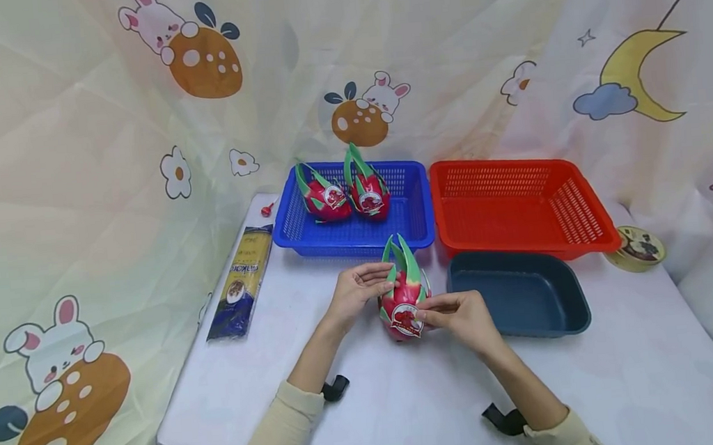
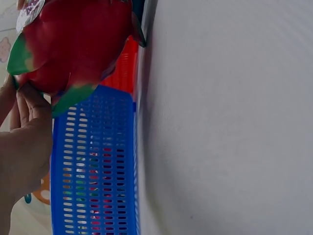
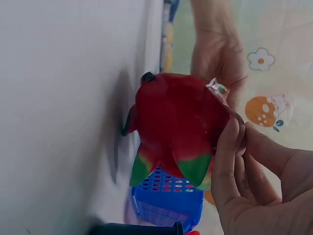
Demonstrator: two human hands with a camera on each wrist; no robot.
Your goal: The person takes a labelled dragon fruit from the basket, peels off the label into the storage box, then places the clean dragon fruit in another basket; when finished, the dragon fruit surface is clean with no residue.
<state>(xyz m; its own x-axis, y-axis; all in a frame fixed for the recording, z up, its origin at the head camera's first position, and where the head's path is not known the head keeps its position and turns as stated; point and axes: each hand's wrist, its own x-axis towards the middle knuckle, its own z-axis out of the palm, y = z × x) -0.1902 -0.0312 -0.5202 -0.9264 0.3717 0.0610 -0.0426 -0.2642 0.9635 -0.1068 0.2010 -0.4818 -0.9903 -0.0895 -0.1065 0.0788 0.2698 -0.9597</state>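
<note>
Cream sleeves [image 1: 284,424] nearest; left grip [image 1: 357,294], right grip [image 1: 463,317] pinching dragon fruit [image 1: 407,292] (round-labelled); white tabletop [image 1: 377,409] below, rabbit-print cloth [image 1: 271,96] behind.

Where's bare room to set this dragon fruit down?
Bare: white tabletop between the sleeves, or between yellow-and-blue packet and left hand; also inside the red basket. Crowded: beyond the dragon fruit, where blue basket, red basket and dark tub cluster.
</note>
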